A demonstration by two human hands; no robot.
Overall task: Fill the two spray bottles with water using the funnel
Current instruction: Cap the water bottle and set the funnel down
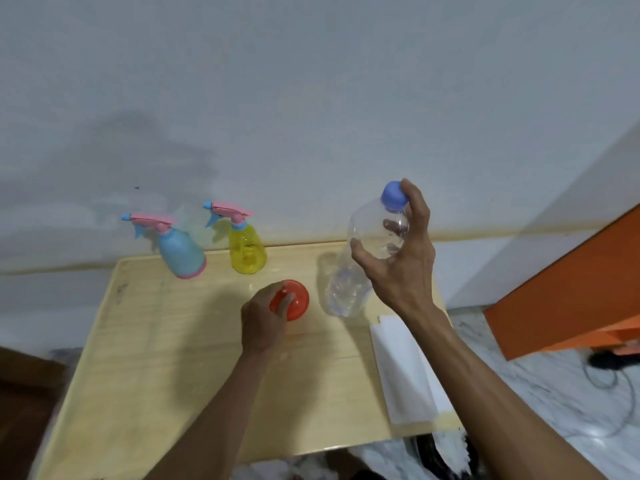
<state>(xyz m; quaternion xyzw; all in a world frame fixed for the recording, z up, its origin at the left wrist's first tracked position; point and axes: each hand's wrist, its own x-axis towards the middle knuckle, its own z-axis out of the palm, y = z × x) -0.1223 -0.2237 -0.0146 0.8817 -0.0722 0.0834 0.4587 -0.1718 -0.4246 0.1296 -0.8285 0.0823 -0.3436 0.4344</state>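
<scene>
Orange funnel (292, 299) under the left hand (263, 320), clear water bottle (367, 258) in the right hand (398, 258).

Left fingers are curled onto the funnel on the wooden table (156, 341). Right fingers and thumb wrap the bottle near its blue cap (394, 195), bottle tilted. Blue spray bottle (181, 252) and yellow spray bottle (246, 251) stand at the far edge, sprayer heads on. White paper (401, 368) lies to the right.

Clear glossy plastic bottle (360, 258), pale wooden table (166, 341)
</scene>
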